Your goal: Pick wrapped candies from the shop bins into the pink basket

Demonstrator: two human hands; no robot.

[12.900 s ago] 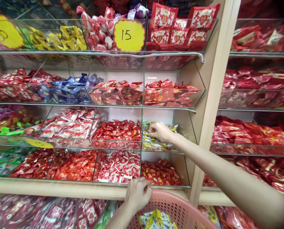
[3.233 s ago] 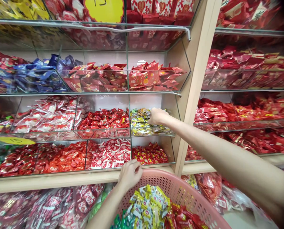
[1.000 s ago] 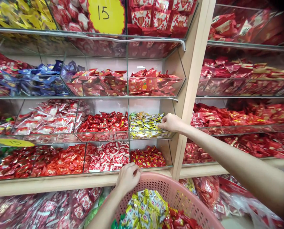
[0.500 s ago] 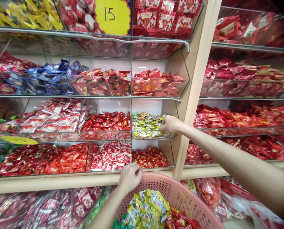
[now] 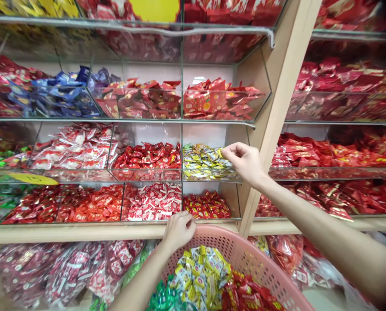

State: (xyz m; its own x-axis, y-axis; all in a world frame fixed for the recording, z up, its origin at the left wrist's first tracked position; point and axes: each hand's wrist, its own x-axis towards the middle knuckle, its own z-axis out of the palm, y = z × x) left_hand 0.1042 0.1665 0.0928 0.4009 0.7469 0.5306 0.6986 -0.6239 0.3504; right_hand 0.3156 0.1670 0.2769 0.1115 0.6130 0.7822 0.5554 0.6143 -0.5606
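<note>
A pink perforated basket (image 5: 241,246) stands below the shelves, holding yellow-and-white wrapped candies (image 5: 201,274), red candies (image 5: 247,293) and green ones (image 5: 168,296). My left hand (image 5: 180,229) is closed over the basket's rim at its left back, against the lowest shelf's edge. My right hand (image 5: 246,162) is at the front right of a glass compartment of yellow-wrapped candies (image 5: 204,162). Its thumb and index finger are pinched together near the candies; whatever lies between them is too small to make out.
Glass-fronted shelves (image 5: 131,121) hold red, blue and white-red candies. A wooden upright (image 5: 277,95) stands right of my right hand. Full plastic bags (image 5: 27,272) lie under the bottom shelf. A yellow tag (image 5: 33,178) hangs at the left.
My right hand has drawn back slightly out of the yellow candy compartment and shows more fully. My left hand stays on the basket rim. The view has shifted a little.
</note>
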